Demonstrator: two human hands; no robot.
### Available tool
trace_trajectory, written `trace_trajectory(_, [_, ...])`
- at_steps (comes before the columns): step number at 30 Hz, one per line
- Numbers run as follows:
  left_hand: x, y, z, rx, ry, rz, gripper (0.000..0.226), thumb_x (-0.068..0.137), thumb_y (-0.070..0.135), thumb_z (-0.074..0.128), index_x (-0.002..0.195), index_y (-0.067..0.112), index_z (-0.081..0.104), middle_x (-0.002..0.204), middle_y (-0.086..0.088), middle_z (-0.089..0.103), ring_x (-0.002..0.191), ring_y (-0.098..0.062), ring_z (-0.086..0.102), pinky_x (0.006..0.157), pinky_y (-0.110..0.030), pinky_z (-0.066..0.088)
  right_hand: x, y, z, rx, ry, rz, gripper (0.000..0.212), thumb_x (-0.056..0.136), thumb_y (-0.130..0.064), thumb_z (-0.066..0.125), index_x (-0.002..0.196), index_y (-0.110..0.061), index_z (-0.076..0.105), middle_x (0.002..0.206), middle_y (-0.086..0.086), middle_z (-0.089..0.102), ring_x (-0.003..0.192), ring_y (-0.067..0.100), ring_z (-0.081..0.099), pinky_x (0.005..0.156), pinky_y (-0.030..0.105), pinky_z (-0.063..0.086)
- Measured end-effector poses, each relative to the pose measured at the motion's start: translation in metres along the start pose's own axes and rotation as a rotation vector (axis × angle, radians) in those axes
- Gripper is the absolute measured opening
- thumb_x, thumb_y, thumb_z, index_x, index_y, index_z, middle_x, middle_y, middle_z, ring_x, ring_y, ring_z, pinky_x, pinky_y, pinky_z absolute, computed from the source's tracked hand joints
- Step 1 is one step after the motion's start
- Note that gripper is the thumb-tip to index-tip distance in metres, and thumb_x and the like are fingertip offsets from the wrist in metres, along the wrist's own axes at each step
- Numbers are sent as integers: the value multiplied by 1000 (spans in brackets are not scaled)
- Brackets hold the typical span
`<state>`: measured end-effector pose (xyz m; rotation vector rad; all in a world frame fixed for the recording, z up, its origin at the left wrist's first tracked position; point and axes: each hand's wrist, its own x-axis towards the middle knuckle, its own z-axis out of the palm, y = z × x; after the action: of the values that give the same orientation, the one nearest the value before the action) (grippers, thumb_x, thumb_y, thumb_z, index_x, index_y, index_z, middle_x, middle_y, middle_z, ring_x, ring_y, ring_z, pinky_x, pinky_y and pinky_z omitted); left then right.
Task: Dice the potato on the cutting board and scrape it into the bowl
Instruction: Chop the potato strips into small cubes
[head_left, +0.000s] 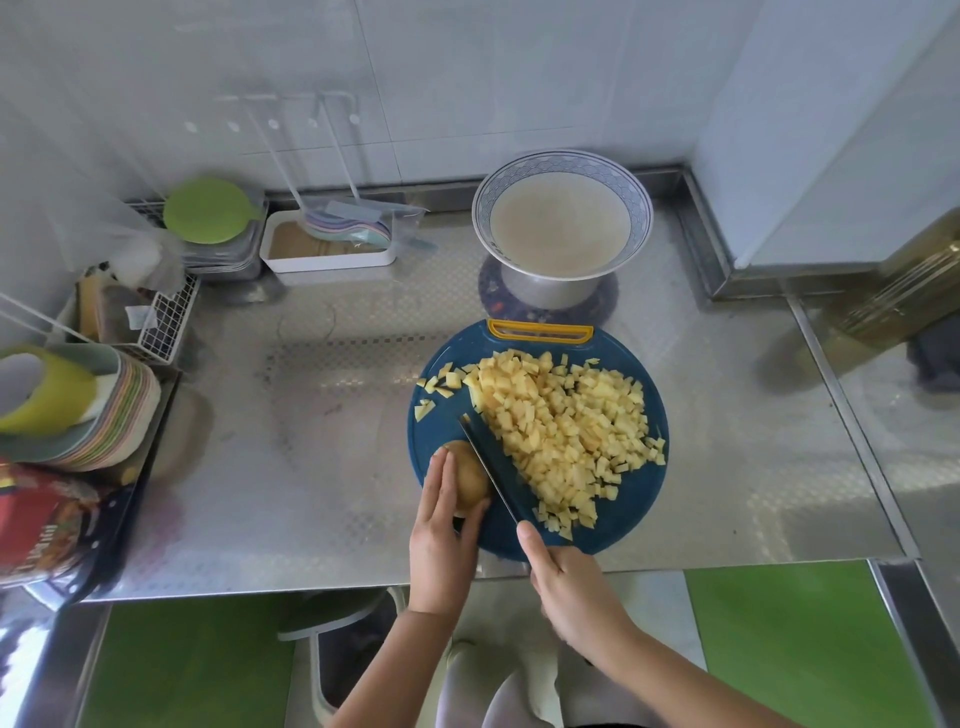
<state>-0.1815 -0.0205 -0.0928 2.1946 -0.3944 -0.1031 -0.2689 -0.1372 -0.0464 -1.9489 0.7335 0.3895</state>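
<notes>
1. Left hand (441, 525): fingers laid nearly straight over the potato (470, 480), thumb tucked at its near side, so the piece is pinched and pinned to the board (631, 501).
2. Right hand (566, 587): wrapped round the knife (496, 470) handle, forefinger stretched along the spine. The blade lies on the board between potato and dice (566, 431), just beside the potato.
3. Potato: unpeeled end piece at the near left edge of the board, not yet cut.
4. Bowl (561, 162): beyond the board, raised on a metal base, apart from the far rim.

Hazards, as I judge them:
- My left fingertips lie flat rather than curled back and sit close to the blade; a slip on the rounded skin would bring the edge onto them.
- The piece sits at the board's rim, so it could roll off onto the counter.
- The heap reaches the right rim, and a careless sweep would spill cubes.
- The bowl stands high, so scraping may drop dice short of it.

Count:
- Potato pieces uncut: one.
- Knives: one.
- Boards: one.
- Bowls: one.
- Heaps of dice: one, cubes too many to count.
- Stray cubes at the far left: a few.
- Hands: two.
</notes>
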Motion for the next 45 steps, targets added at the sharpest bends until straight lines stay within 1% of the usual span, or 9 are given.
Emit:
trace_trajectory(7, [0,-1,3,-51,22,-22,60,89,38,52,144,21,35,152,11,27,141,-16,29,111,-34,31,-2,-3,-2,-10,5,-7,65,85,-67,19,51,-13,28,44,-1,30,46,13,34,55,28,30])
trace_trajectory(21, [1,-7,10,-34,126,53,56,89,20,60,140,8,42,145,2,38,139,-17,31,106,-50,37,-17,-23,-5,-26,-33,-24,67,91,-65,24,50,-13,31,42,0,30,47,14,33,59,31,32])
trace_trajectory(24, [2,-9,10,-26,125,59,57,86,19,59,139,5,44,145,0,38,138,-20,33,101,-54,43,-17,-28,-8,-105,-69,-9,82,76,-74,10,66,-6,54,51,-2,38,51,14,39,57,27,35])
trace_trajectory(28, [1,-13,11,-22,140,87,56,84,16,60,137,1,47,144,-3,38,137,-15,31,95,-55,48,-14,-29,-5,-230,-74,18,68,75,-70,8,65,-15,47,61,-3,44,57,11,46,70,30,45])
trace_trajectory(33, [1,-16,12,-9,128,96,57,84,7,69,136,0,47,144,-4,37,135,-28,37,90,-58,50,-13,-35,-13,-298,-168,14,115,56,-76,-12,111,-10,64,66,-7,38,55,9,38,53,19,37])
trace_trajectory(36, [1,-18,13,8,143,107,57,84,12,66,136,1,47,144,-5,37,135,-28,38,91,-57,50,-12,-35,-11,-292,-126,41,74,75,-71,1,69,-16,50,64,-3,41,57,11,42,62,23,38])
trace_trajectory(39, [1,-20,15,18,142,104,58,82,6,70,136,0,48,144,-6,38,135,-25,36,93,-54,49,-13,-35,-9,-297,-112,72,63,97,-62,17,66,-13,43,65,-2,42,63,13,45,65,25,39])
trace_trajectory(43, [2,-20,16,14,155,99,59,82,5,72,136,1,49,143,-5,40,135,-24,38,99,-49,46,-20,-44,-13,-159,-139,74,61,102,-55,27,94,0,53,69,1,47,56,12,40,55,22,35])
trace_trajectory(45, [2,-20,17,19,163,102,55,85,12,67,136,1,49,143,-5,40,135,-23,38,102,-45,43,-17,-43,-15,-107,-107,196,52,108,-37,22,140,1,38,94,14,52,67,16,39,62,27,33])
